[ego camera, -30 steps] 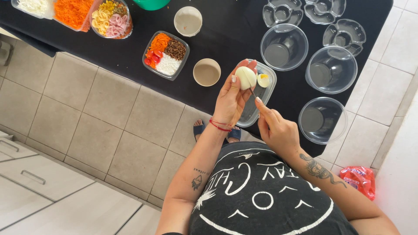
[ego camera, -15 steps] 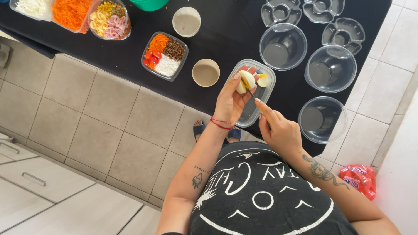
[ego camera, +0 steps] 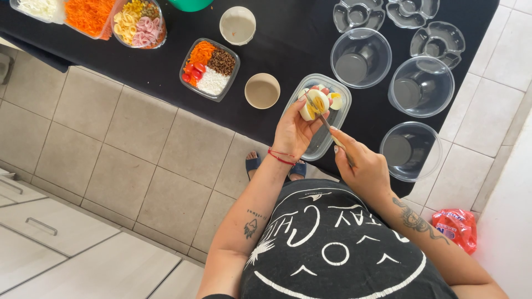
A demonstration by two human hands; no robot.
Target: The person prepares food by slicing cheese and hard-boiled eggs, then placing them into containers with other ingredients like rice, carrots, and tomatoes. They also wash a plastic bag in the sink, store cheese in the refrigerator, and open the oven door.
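A: What do the fingers hold?

B: The left hand [ego camera: 292,133] has its fingers curled round a peeled egg [ego camera: 311,106], held just above a clear tray [ego camera: 323,145]. The right hand [ego camera: 363,166] is closed round the handle of a knife [ego camera: 320,113], and the blade lies across the egg, with yolk showing at the cut.

A: What has changed?

B: A second ago the egg looked whole and the knife was clear of it. Half a second ago the blade was just meeting it. Now it is well in. The hands have hardly shifted over the tray.

A: And in the tray?

B: An egg piece [ego camera: 334,101] and some red bits lie at its far end; the near end is bare.

A: What lies around it?

B: A tan cup [ego camera: 262,91] is just left of the tray, and a filled tray [ego camera: 209,69] of carrot, tomato, dark grains and white crumbs is beyond that. Three clear bowls stand to the right; the nearest bowl [ego camera: 411,150] is near the right hand.

A: Edges and room?

B: The surface [ego camera: 166,55] is black, and its near edge runs under the wrists, so the tray hangs slightly over it. Open dark cloth lies between the tan cup and a white cup [ego camera: 237,25] further back. Below the edge is tiled floor [ego camera: 111,144].
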